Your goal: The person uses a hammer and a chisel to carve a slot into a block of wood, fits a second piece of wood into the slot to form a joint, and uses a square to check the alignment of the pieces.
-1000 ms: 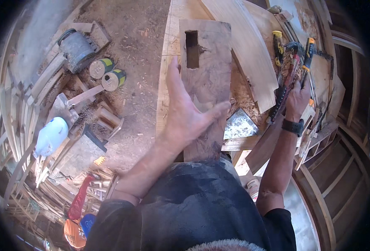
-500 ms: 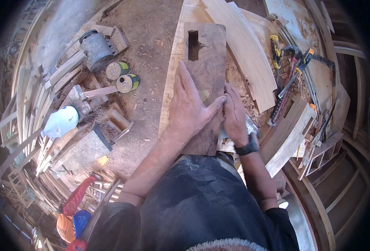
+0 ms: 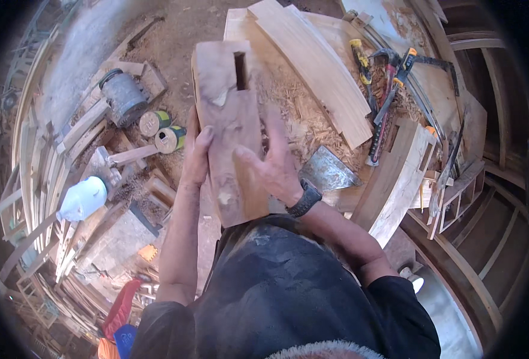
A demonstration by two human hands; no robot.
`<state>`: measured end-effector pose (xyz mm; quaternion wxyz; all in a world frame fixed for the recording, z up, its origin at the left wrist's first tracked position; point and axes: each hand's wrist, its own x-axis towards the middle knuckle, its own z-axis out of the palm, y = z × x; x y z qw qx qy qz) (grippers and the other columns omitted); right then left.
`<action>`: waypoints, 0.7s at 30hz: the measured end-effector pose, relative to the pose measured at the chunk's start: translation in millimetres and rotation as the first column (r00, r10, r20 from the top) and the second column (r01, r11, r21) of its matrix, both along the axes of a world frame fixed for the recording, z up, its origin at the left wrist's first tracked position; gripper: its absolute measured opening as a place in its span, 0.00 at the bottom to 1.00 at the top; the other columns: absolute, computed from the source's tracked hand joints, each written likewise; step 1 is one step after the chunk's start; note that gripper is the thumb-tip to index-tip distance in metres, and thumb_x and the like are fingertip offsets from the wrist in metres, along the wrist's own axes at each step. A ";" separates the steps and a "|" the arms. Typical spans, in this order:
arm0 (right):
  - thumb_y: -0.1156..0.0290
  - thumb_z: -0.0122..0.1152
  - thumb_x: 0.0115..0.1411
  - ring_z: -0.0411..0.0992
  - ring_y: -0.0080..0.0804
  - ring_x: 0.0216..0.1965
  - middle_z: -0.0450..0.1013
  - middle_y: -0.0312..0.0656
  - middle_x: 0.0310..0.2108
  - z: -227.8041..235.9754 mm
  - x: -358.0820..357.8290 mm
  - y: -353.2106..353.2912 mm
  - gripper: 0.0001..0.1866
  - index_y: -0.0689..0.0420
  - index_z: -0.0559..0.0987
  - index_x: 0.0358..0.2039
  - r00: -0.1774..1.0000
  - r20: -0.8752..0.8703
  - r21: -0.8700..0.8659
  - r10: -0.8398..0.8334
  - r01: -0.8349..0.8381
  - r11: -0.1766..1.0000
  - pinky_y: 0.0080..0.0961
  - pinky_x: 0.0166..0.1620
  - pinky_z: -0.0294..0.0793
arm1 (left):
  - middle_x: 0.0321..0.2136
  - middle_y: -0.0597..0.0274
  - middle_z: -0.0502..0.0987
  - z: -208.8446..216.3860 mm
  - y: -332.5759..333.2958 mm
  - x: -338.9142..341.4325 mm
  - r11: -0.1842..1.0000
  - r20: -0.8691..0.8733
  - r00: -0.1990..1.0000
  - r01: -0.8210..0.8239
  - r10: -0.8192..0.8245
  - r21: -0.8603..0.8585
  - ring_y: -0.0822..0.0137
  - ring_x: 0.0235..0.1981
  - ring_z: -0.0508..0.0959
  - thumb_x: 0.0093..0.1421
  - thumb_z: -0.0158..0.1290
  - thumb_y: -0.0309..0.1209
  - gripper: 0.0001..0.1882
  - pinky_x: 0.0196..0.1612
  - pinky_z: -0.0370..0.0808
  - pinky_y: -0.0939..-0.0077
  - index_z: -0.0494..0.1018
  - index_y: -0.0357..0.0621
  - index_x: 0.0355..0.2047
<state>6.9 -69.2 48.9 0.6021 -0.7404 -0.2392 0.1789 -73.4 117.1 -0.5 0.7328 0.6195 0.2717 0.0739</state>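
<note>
A thick brown wooden block (image 3: 231, 128) with a narrow rectangular slot near its far end stands out in front of my body, its near end by my dark shirt. My left hand (image 3: 196, 158) is closed on the block's left edge, thumb on the upper face and fingers along the side, partly hidden. On the other side my right hand (image 3: 278, 167), wearing a dark wristwatch (image 3: 305, 199), has its thumb over the block's face and its fingers stretched forward beside the right edge. Those fingers are blurred and apart from the thumb.
Wood shavings surround a curved pale board (image 3: 318, 72) and a flat metal piece (image 3: 330, 169). To the right lie a hammer (image 3: 384, 102), yellow-and-black-handled tools (image 3: 360, 60) and a slotted timber (image 3: 390, 173). Two cans (image 3: 170, 139), a white jug (image 3: 83, 198) and stacked wood strips are at left.
The block has moved left and been turned, its slot now at the right side of the face. My left hand shifted to its left edge; my right hand came over from the right side.
</note>
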 end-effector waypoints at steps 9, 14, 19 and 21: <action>0.46 0.63 0.61 0.41 0.55 0.77 0.41 0.60 0.77 77.1 -21.4 23.0 0.49 0.62 0.57 0.73 0.925 0.254 -0.283 0.283 -0.209 0.936 0.49 0.74 0.43 | 0.64 0.48 0.70 -22.8 21.2 -33.6 0.272 0.287 0.938 0.231 0.192 -0.934 0.57 0.63 0.72 0.65 0.49 0.45 0.39 0.68 0.65 0.63 0.58 0.30 0.69; 0.58 0.65 0.64 0.49 0.59 0.75 0.50 0.57 0.75 42.4 36.3 8.6 0.37 0.60 0.65 0.69 0.961 0.224 -0.040 0.161 -0.157 0.987 0.47 0.73 0.52 | 0.63 0.47 0.71 -40.7 42.0 -38.5 0.238 0.368 0.905 0.318 0.212 -0.918 0.57 0.62 0.73 0.65 0.49 0.45 0.39 0.68 0.66 0.63 0.59 0.30 0.69; 0.48 0.72 0.56 0.60 0.58 0.68 0.60 0.56 0.69 -14.2 143.1 -51.8 0.46 0.59 0.65 0.68 0.648 0.761 -0.454 0.009 0.523 0.721 0.49 0.67 0.62 | 0.62 0.47 0.72 -27.0 50.4 -18.6 0.442 0.405 0.904 0.309 0.139 -0.842 0.58 0.62 0.73 0.64 0.49 0.45 0.39 0.68 0.66 0.63 0.60 0.30 0.69; 0.44 0.74 0.50 0.61 0.59 0.67 0.62 0.57 0.66 -26.1 154.0 -61.6 0.52 0.58 0.64 0.69 0.767 0.631 -0.683 0.119 0.476 0.553 0.48 0.66 0.64 | 0.62 0.44 0.71 40.1 10.4 10.7 0.931 0.146 0.986 0.127 -0.081 -0.343 0.56 0.62 0.73 0.60 0.55 0.47 0.44 0.67 0.68 0.61 0.58 0.30 0.69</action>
